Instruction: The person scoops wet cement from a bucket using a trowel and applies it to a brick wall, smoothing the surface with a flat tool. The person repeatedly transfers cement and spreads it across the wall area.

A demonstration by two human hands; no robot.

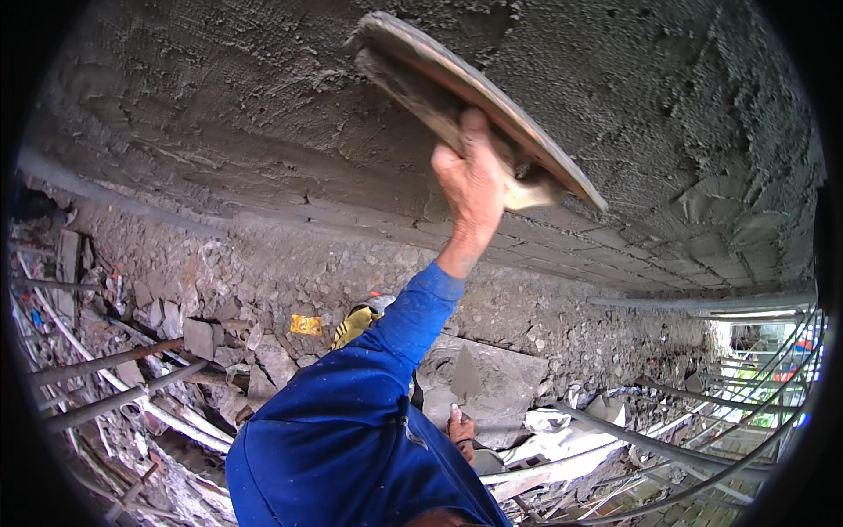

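Observation:
My left hand (471, 180) is raised on a blue-sleeved arm and wrapped round the wooden handle of a long plastering float (492, 92). The float slants across a wall of wet grey mortar (263, 105), rough in places and smoother in others. Whether its whole face touches the mortar, I cannot tell. Lower down, close to my body, my right hand (461, 429) has its thumb pointing up and its fingers closed. A grey, pointed trowel blade (465, 373) extends from it, above a flat grey slab (514, 378); the trowel's handle is hidden in the hand.
Broken stones and rubble (263, 364) cover the ground along the wall's foot. A yellow packet (306, 325) lies there beside a yellow-and-black item (353, 327) partly behind my sleeve. Metal poles (114, 360) cross at left, with more poles (667, 448) and a white sheet (571, 452) at right.

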